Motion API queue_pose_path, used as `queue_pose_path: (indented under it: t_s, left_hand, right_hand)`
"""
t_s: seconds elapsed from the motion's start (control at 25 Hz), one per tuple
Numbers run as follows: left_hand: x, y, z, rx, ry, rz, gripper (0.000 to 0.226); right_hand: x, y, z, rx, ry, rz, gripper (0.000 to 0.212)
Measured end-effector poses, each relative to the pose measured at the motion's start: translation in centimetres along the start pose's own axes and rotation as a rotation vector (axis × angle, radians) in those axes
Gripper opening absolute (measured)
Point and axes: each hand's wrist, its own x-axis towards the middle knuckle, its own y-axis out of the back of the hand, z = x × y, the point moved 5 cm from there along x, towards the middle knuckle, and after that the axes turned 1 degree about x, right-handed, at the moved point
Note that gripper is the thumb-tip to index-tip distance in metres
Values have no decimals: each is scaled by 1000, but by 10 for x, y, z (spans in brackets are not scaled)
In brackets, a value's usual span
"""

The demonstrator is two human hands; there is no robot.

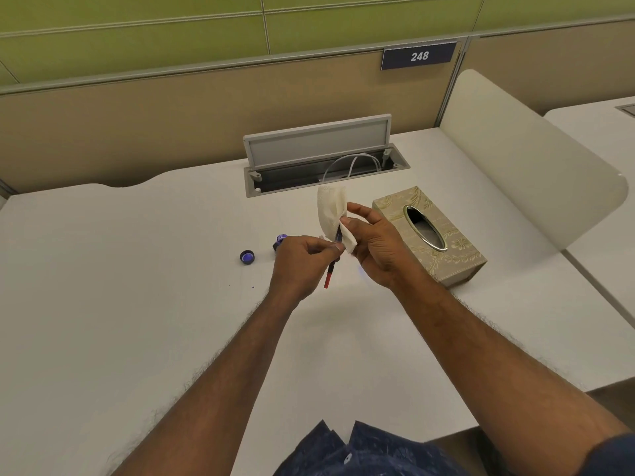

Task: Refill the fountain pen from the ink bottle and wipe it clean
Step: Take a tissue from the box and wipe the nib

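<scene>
Over white desk (137, 304), left fingers (331, 248) pinch pen (328, 278); right fingers (357, 208) pinch tissue (330, 207).

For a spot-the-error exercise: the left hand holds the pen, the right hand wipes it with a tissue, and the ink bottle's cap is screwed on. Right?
No. The head view shows the cap off, lying on the desk left of the ink bottle. The left hand, pen, right hand and tissue are as stated.

Bright, even overhead light; soft faint shadows; sharp centre; wide-angle bending at the edges.
</scene>
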Motion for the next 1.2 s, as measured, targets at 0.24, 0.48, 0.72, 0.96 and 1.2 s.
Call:
queue_pose_path:
  t_s: [0.24, 0.48, 0.72, 0.96, 1.2]
  left_hand:
    - [-3, 0, 3, -42, 0, -29, 25]
    - [0, 1, 8, 40, -17, -136, 27]
    - [-1, 1, 7, 81, -6, -70, 27]
    - [0, -1, 4, 91, 38, -13, 28]
    - [1, 2, 2, 86, 41, 10, 28]
  right_hand:
    - [-3, -2, -4, -21, 13, 10, 26]
    - [-6, 0, -4, -27, 17, 38, 26]
    - [-5, 2, -3, -36, 24, 50, 25]
    - [0, 4, -1, -120, 79, 110, 25]
    - [3, 4, 6, -97, 108, 128, 16]
